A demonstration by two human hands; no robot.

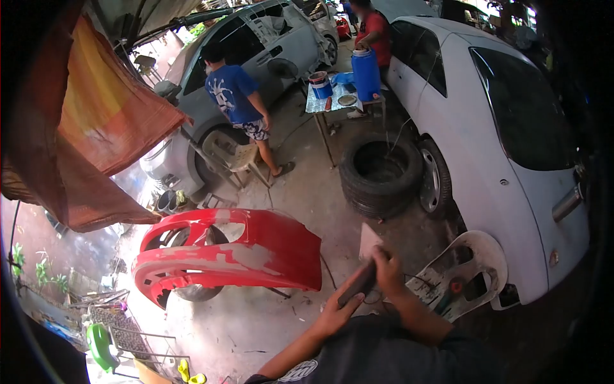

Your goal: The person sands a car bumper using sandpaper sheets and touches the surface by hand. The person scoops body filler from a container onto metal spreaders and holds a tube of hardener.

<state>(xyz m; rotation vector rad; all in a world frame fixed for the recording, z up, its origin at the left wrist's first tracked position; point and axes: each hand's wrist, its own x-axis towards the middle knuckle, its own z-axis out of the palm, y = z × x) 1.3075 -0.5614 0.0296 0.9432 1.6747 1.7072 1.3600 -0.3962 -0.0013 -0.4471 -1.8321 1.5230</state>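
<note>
In front of my body, my left hand [339, 312] is wrapped round a dark flat block [358, 285]. Close by it, my right hand [386, 267] has its fingers closed at the lower edge of a pale pinkish sheet [369, 240], which looks like sandpaper. The sheet stands up past the block's far end; whether the two touch is hard to make out. To the left of my hands is a red car bumper [281, 246] with grey patches, held above the floor on a support.
Two stacked tyres [380, 201] and a white car [473, 128] stand ahead and right. A broken white plastic chair [489, 253] lies near my right arm. Farther off are a table [326, 105] with a blue drum [366, 73], two people, and a grey car [281, 61].
</note>
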